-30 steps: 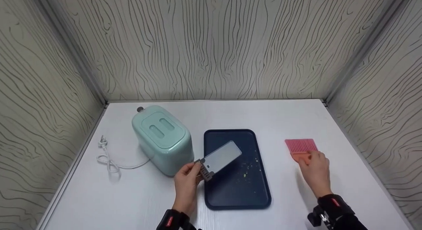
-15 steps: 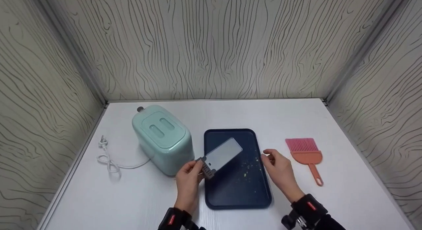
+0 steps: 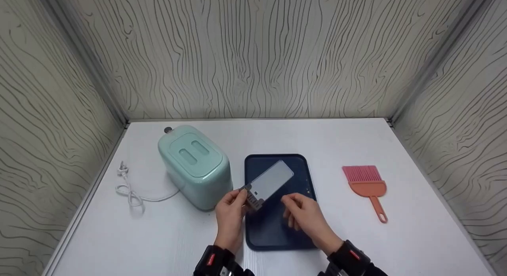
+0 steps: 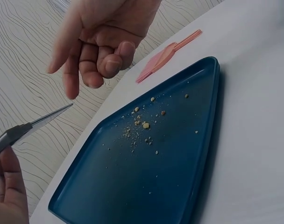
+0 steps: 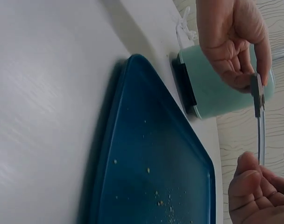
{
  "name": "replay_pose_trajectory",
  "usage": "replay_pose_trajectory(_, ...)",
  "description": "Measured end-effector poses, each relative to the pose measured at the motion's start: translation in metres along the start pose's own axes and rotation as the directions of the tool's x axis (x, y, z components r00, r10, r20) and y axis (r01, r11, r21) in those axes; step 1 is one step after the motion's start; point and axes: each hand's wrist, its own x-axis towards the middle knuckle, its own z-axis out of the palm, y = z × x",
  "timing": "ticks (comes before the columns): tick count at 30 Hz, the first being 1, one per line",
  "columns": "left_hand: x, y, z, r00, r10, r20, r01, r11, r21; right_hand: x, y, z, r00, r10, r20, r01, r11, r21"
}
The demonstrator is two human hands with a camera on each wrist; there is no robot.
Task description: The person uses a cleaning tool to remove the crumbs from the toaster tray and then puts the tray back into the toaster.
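My left hand (image 3: pixel 229 216) pinches the dark grey slotted end of a flat, pale metal crumb tray (image 3: pixel 273 179), held tilted above a navy tray (image 3: pixel 263 240). Crumbs (image 4: pixel 146 125) lie scattered on the navy tray, seen in the left wrist view. Over that tray's right half hovers my right hand (image 3: pixel 307 216), its thumb and index finger extended, the other fingers loosely bent, nothing held. In the right wrist view, its fingertips are close to the far end of the crumb tray (image 5: pixel 260 135); whether they touch I cannot tell.
A mint-green toaster (image 3: pixel 196 169) with a slotted lid stands left of the navy tray. Its white cord (image 3: pixel 134 197) lies looped further left. An orange-handled brush (image 3: pixel 368 189) with pink bristles rests to the right. Patterned panels (image 3: pixel 253 54) enclose the white table.
My right hand has let go of the orange brush and moved left over the navy tray, beside the crumb tray. The left hand has shifted slightly right, still holding the crumb tray.
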Motion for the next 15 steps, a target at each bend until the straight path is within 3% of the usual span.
replay_pose_trajectory(7,0.000,-0.002,0.006,1.000,-0.005,-0.011,0.005,1.000,-0.025,-0.001,0.003,0.023,0.986,0.031,0.163,-0.047,0.994,0.096)
replay_pose_trajectory(15,-0.001,-0.005,0.014,1.000,0.000,-0.002,-0.001,0.997,-0.082,-0.003,0.002,0.035,0.972,0.059,0.229,-0.116,0.963,0.243)
